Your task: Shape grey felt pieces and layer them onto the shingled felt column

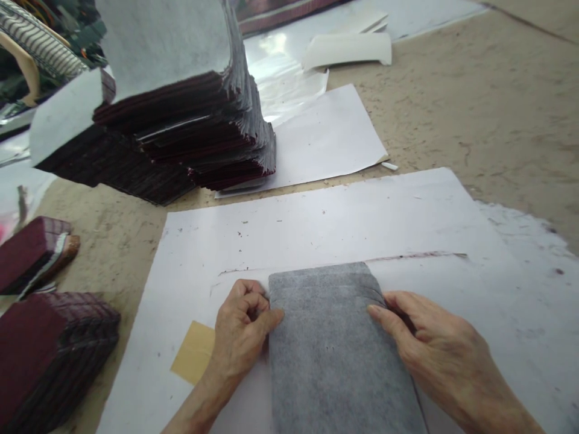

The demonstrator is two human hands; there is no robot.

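A grey, felt-like fabric panel (335, 355) lies on the white paper sheet (280, 235) in front of me, its lower end cut off by the frame. My left hand (244, 328) pinches its left edge near the top, thumb on the upper face and fingers curled at the side. On the opposite edge, my right hand (434, 346) grips in the same way, with the thumb on top and the fingers partly hidden beneath. Slight folds run across the panel by the right thumb. A yellow paper square (195, 352) sits beside my left wrist.
A tall stack of grey-topped, dark red panels (203, 120) stands at the back left. Dark red stacked pieces (49, 355) lie at the left edge. Behind are another white sheet (330, 135) and a curled white strip (348, 49) on the brown tabletop (474, 96).
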